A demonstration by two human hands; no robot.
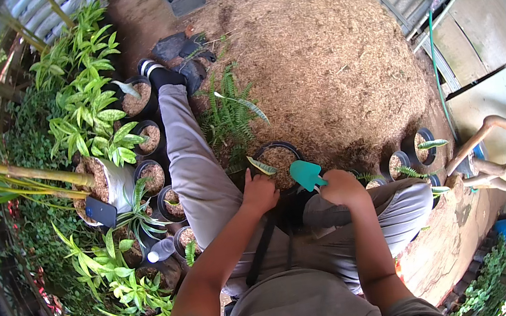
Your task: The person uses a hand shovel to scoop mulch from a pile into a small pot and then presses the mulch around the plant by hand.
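A black plastic pot point(299, 148) filled with light brown, husk-like material point(277, 159) stands between my legs. Over its left side leans a yellow-edged snake plant leaf cutting point(262, 165). My left hand point(260, 191) is at the pot's near left rim, its index finger extended close to the leaf. Its other fingers are curled and partly hidden, so any grip on leaf or rim is unclear. My right hand point(342, 186) grips the handle of a teal hand trowel point(306, 175), whose blade is at the pot's right edge.
A large husk-like mound point(316, 52) rises ahead, with a fern point(229, 108) at its left edge. Black pots point(147, 139) line my left leg, near a phone point(101, 212) and a bottle point(161, 250). More pots point(419, 147) and crooked branches point(491, 129) are at right.
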